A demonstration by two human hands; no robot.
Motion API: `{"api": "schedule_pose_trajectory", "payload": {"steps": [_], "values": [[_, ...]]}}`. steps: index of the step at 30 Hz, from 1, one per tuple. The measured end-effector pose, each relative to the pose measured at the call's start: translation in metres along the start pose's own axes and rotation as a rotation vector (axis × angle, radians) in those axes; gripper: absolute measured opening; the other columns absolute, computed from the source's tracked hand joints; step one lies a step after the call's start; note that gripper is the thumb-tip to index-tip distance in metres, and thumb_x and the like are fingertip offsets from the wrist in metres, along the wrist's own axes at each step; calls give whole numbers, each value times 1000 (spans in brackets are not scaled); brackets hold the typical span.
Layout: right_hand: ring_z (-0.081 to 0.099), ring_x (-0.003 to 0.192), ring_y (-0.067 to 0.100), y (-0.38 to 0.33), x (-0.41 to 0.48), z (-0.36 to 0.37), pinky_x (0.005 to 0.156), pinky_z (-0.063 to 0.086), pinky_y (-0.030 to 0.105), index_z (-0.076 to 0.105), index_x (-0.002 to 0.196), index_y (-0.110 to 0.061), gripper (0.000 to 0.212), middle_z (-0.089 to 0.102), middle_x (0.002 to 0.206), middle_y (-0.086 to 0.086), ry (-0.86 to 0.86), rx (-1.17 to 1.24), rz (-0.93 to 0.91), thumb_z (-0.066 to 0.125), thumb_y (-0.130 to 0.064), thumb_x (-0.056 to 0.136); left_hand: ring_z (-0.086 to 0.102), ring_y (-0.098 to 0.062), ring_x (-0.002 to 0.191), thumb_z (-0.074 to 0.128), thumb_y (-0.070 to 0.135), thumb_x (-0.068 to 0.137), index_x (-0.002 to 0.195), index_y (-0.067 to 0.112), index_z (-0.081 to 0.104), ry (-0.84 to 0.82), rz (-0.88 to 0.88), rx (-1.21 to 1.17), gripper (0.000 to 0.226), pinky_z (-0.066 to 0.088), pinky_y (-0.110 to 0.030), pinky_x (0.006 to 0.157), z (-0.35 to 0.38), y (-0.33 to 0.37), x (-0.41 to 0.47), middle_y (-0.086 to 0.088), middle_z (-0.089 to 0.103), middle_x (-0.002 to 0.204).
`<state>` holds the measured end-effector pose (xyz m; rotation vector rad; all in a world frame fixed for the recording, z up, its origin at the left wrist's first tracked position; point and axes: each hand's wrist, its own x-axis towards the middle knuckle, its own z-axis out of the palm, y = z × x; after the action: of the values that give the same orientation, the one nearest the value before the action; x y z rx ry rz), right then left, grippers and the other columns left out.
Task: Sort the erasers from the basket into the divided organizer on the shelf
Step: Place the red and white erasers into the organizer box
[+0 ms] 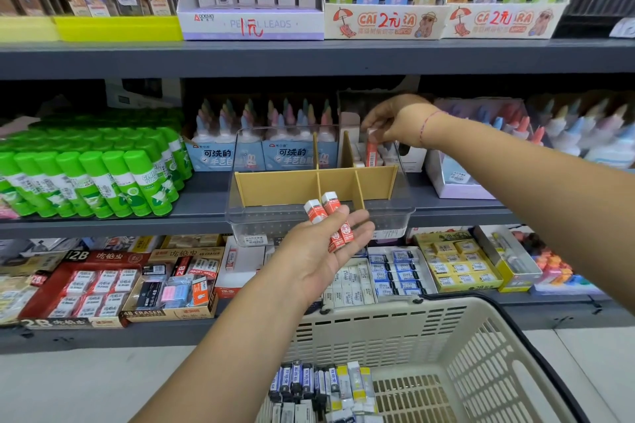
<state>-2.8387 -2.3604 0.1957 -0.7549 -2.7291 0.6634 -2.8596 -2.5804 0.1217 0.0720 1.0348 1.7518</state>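
While the right hand (395, 124), at one o'clock, pinches a red eraser (371, 152) upright into the organizer (261, 216) at its back-right cell, the left hand (319, 247) thumb-pins two spare erasers (326, 215), ready to feed; the basket (378, 306) waits at five o'clock.

Organizer (268, 220), centre: clear glossy plastic, smooth walls.
Dividers (281, 184) inside it: tan cardboard, matt.
Erasers (330, 216): white rubber, printed red paper sleeves.
Basket (481, 364), 5 o'clock: beige perforated plastic, matt.
Shelf (309, 57), 12 o'clock: grey painted metal, smooth.
Glue sticks (103, 178), 9 o'clock: glossy green plastic.
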Motion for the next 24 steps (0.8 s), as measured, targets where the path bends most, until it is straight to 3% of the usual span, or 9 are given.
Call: {"api": "schedule_pose_trajectory", "payload": {"steps": [3, 5, 8, 11, 14, 18, 22, 24], "values": [[59, 72, 8, 3, -2, 7, 66, 48, 9, 70, 106, -12, 25, 68, 93, 3, 7, -11, 23, 71, -6, 82, 70, -31, 91, 56, 4, 93, 103, -3, 53, 10, -6, -15, 13, 59, -36, 74, 0, 0, -1, -24, 70, 100], [59, 76, 7, 6, -6, 15, 61, 43, 8, 71, 104, -12, 23, 70, 98, 3, 27, -96, -30, 72, -9, 81, 70, -32, 92, 56, 4, 93, 102, -3, 52, 8, -8, -20, 12, 59, -36, 73, 0, 0, -1, -26, 70, 101], [61, 96, 15, 13, -16, 30, 77, 39, 17, 70, 108, -13, 23, 68, 109, 2, 35, -272, -107, 67, -22, 87, 70, -31, 91, 55, 5, 94, 100, -2, 52, -3, -11, -19, 10, 60, -35, 72, 0, 0, -1, -27, 69, 100], [61, 98, 20, 20, -23, 38, 83, 43, 24, 66, 109, -10, 25, 68, 107, 6, 73, -272, -123, 63, -26, 90, 70, -31, 90, 55, 5, 94, 98, -1, 52, -12, -16, -21, 8, 60, -35, 72, 1, 0, 1, -27, 69, 100], [59, 100, 18, 21, -29, 39, 89, 38, 24, 68, 104, -12, 19, 68, 105, 2, 71, -264, -152, 56, -22, 93, 71, -31, 88, 56, 5, 93, 98, -1, 52, -14, -21, -19, 8, 60, -35, 72, 2, -1, 2, -28, 69, 99], [56, 110, 19, 21, -33, 36, 106, 35, 43, 69, 109, -18, 25, 65, 116, -4, 8, -337, -131, 48, -23, 97, 71, -29, 86, 57, 4, 92, 99, -2, 53, -6, -23, -21, 10, 59, -36, 73, 1, -1, 1, -28, 69, 97], [51, 109, 18, 17, -43, 33, 101, 36, 41, 68, 111, -21, 24, 60, 111, 0, 36, -353, -153, 52, -29, 95, 72, -29, 86, 58, 4, 92, 109, -7, 54, -5, -17, -4, 21, 60, -36, 73, 0, -2, 2, -26, 70, 97], [56, 96, 11, 7, -56, 35, 91, 45, 32, 69, 104, -19, 20, 61, 101, -3, 115, -173, -216, 56, -31, 93, 72, -28, 85, 58, 4, 91, 109, -8, 55, -12, -7, 16, 21, 60, -34, 72, 1, -2, 2, -25, 70, 97]]}}
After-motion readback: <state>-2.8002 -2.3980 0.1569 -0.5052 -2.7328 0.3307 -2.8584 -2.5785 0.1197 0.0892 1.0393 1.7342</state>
